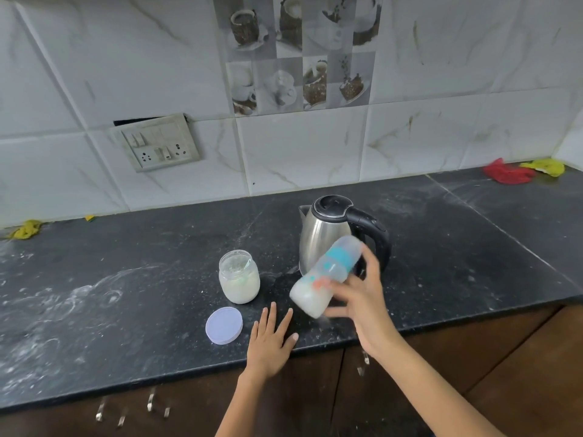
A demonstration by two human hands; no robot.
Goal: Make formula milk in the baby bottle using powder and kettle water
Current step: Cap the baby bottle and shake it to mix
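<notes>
My right hand (359, 298) grips a clear baby bottle (321, 279) with a blue collar and cap. The bottle is tilted, cap end up to the right, and blurred by motion; white milk fills its lower end. It hangs above the black counter (142, 279), in front of a steel kettle (321, 231) with a black handle and a closed lid. An open glass jar of white powder (239, 277) stands to the left of the bottle. Its pale lilac lid (224, 325) lies flat near the counter's front edge. My left hand (271, 339) rests flat on the counter with fingers spread.
White powder smears mark the counter's left part. A socket and switch plate (157, 143) is on the tiled wall. Red (508, 173) and yellow (544, 166) cloths lie at the back right; a yellow cloth (26, 229) at the back left. Brown cabinet doors sit below.
</notes>
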